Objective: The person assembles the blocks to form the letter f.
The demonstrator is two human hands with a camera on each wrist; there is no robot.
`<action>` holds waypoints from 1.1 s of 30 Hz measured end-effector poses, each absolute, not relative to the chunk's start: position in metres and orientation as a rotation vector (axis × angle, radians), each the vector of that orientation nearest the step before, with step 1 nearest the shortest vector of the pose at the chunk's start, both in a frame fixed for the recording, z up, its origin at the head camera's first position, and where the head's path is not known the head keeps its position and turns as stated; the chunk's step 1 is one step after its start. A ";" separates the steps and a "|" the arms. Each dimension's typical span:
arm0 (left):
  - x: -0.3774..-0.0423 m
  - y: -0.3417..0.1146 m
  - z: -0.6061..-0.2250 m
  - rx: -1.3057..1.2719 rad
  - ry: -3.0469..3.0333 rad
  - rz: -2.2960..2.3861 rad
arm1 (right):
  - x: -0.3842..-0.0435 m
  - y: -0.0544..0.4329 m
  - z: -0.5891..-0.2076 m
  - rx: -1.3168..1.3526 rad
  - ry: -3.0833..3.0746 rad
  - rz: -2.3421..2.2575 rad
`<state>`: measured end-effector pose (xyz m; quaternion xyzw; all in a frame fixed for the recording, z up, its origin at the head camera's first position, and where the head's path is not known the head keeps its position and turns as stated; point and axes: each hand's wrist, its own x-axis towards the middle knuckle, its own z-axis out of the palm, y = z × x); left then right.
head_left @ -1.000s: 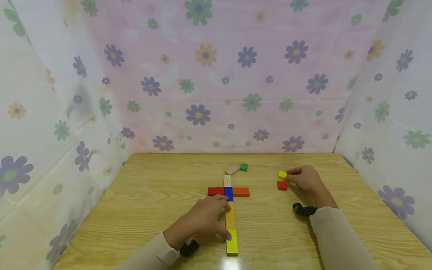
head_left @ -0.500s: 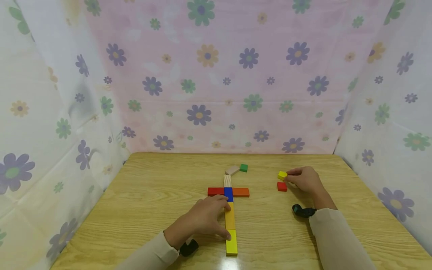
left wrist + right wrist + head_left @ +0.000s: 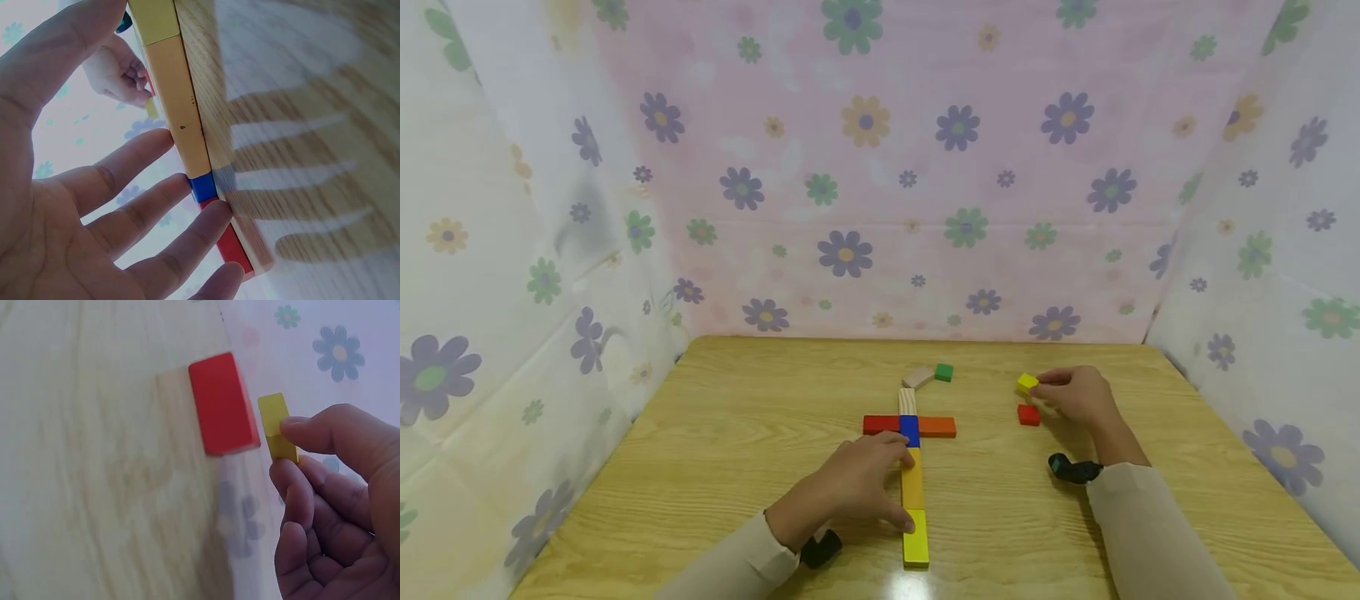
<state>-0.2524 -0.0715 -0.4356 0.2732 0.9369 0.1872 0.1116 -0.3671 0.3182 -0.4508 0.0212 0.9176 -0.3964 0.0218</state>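
Observation:
Wooden blocks lie in a cross on the table: a striped pale block (image 3: 907,402) at the top, then a blue block (image 3: 910,429), an orange-yellow block (image 3: 912,479) and a long yellow block (image 3: 916,546). A red bar (image 3: 878,424) and an orange bar (image 3: 937,427) form its arms. My left hand (image 3: 857,479) is spread along the cross's left side, fingertips at the blue and orange-yellow blocks, thumb over the yellow one. Between thumb and fingertips, my right hand (image 3: 1078,396) pinches a small yellow block (image 3: 275,415), just beyond a small red block (image 3: 222,403).
Behind the cross, a beige block (image 3: 918,377) lies at an angle beside a small green block (image 3: 943,372). Flowered cloth (image 3: 895,208) surrounds the wood-grain table (image 3: 760,392) at the back and both sides.
The small yellow block, in my right hand, has shifted slightly away from the red block and turned a little, widening the gap. My left hand stays at the cross.

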 end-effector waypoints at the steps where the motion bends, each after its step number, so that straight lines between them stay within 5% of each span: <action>1: -0.252 -0.072 -0.435 0.800 2.750 0.549 | -0.367 0.317 -0.451 0.062 2.845 -1.233; 33: -0.252 -0.071 -0.434 0.796 2.756 0.507 | -0.384 0.268 -0.437 0.106 2.913 -1.330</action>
